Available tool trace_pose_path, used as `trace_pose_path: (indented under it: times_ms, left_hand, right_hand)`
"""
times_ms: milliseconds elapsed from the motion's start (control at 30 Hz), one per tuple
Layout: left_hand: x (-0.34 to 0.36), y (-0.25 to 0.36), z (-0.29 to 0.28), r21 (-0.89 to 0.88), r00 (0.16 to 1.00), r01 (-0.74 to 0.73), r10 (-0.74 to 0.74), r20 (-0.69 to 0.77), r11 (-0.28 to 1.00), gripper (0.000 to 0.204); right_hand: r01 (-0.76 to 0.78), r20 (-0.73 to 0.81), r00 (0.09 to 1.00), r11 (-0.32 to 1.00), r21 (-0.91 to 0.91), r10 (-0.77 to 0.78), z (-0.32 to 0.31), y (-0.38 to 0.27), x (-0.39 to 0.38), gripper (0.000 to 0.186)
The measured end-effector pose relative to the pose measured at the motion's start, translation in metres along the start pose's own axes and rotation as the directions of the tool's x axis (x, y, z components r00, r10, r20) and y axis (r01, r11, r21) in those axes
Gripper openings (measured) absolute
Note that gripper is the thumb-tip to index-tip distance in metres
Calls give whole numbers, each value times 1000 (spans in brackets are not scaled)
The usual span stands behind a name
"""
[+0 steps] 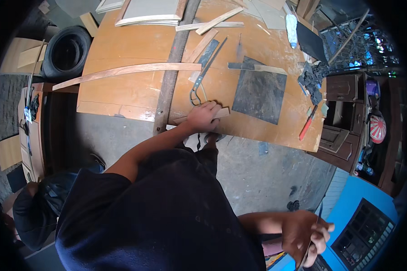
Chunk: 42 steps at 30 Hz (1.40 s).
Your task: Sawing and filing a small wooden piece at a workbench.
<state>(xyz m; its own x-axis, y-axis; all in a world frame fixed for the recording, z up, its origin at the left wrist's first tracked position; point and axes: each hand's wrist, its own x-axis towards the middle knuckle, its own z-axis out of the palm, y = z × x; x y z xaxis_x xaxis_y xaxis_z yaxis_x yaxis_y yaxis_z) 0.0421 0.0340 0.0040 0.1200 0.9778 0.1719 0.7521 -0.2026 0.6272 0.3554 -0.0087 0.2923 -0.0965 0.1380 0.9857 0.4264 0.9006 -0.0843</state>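
Observation:
My left hand (203,116) is at the near edge of the wooden table, its fingers curled over a short piece of wood (222,113) lying there. Just beyond the fingers lies a handsaw (198,82), its narrow blade pointing away. My right hand (305,237) is off the table, low on the right beside my body. Its fingers are closed around a thin dark strip-like thing (320,211) whose kind I cannot make out. A long wooden strip (126,72) lies across the table's left part, its right end close to the saw.
A dark square sheet (260,92) lies right of the saw. A red-handled tool (306,128) is near the table's right edge. Framed panels (149,13) are stacked at the back. Left of the table is a tyre (68,52); another person (43,203) is at lower left.

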Motion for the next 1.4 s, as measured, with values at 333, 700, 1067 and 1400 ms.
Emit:
trace_pose_path:
  times_ms: [333,700,1067,1400]
  left_hand:
    - [-1,0,2,24,1000,10,-10,6,1000,36]
    - [3,8,4,27,997,79,-78,-12,997,37]
    - [1,15,-1,72,977,208,-211,35,976,41]
    - [0,10,5,60,992,119,-121,34,991,45]
  right_hand:
    - [-38,-101,994,996,-77,30,24,-1,-7,44]
    - [-153,-178,978,961,-232,112,21,30,10,47]
    - [-207,33,978,967,149,205,18,67,9,46]
    - [-149,178,977,974,170,118,21,22,8,32]
